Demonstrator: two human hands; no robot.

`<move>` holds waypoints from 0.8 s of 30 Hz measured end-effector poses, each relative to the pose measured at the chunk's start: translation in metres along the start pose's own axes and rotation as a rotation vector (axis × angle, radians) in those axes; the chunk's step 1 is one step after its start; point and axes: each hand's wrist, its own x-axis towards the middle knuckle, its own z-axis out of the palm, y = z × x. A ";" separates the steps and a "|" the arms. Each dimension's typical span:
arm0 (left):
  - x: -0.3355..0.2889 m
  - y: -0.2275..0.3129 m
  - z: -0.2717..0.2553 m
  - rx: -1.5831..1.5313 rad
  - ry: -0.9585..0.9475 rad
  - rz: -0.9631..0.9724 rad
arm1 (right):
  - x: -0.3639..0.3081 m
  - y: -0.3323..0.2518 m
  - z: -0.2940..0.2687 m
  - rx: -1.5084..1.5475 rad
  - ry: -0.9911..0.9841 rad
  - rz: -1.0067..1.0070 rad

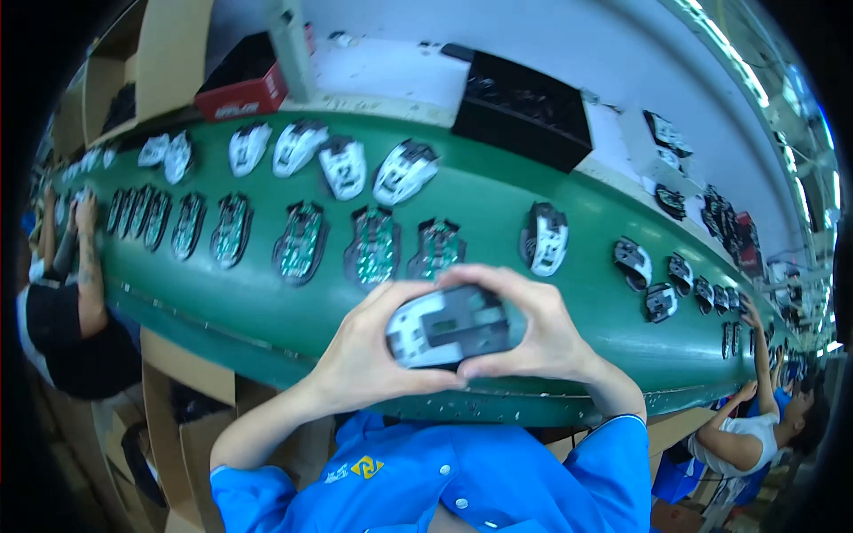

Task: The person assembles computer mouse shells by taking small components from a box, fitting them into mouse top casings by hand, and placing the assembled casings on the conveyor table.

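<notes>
Between my two hands is a partly built computer mouse [444, 330], with white and black shell parts and openings in its top. My left hand [369, 345] wraps its left end, thumb low and fingers along the far edge. Around its right end curls my right hand [539, 330]. The mouse is raised over the near part of the green bench [355, 306]. Just beyond my hands lie black mouse bases with green circuit boards, the closest being a base [438, 247]. A white and black mouse [546, 238] rests farther right.
White mouse shells [342, 167] lie along the back. A black bin of dark parts [524, 107] and a red box [244, 93] stand on the far ledge. More mice [660, 302] lie at right. People work at the left [71, 311] and right [742, 435].
</notes>
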 end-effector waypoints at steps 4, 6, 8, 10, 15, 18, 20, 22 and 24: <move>-0.008 -0.024 -0.012 -0.360 -0.018 -0.214 | 0.029 0.016 -0.071 0.036 -0.130 0.059; -0.007 -0.033 -0.023 -0.776 -0.031 -0.432 | 0.055 0.047 -0.123 -0.152 0.265 0.148; -0.006 -0.037 -0.024 -1.162 -0.027 -0.432 | 0.077 0.103 -0.182 -0.679 0.529 0.122; -0.008 -0.053 -0.023 -1.378 -0.022 -0.439 | 0.102 0.161 -0.225 -0.916 0.455 0.274; -0.005 -0.060 -0.028 -1.413 0.089 -0.461 | 0.182 0.215 -0.213 -0.688 0.240 0.284; -0.008 -0.062 -0.040 -1.439 0.161 -0.442 | 0.217 0.222 -0.189 -0.848 0.086 0.151; -0.004 -0.063 -0.047 -1.414 0.145 -0.434 | 0.232 0.225 -0.180 -0.915 0.060 0.088; 0.000 -0.065 -0.051 -1.389 0.116 -0.433 | 0.243 0.223 -0.173 -1.020 -0.072 0.254; 0.004 -0.068 -0.053 -1.406 0.118 -0.444 | 0.244 0.225 -0.184 -1.038 -0.038 0.207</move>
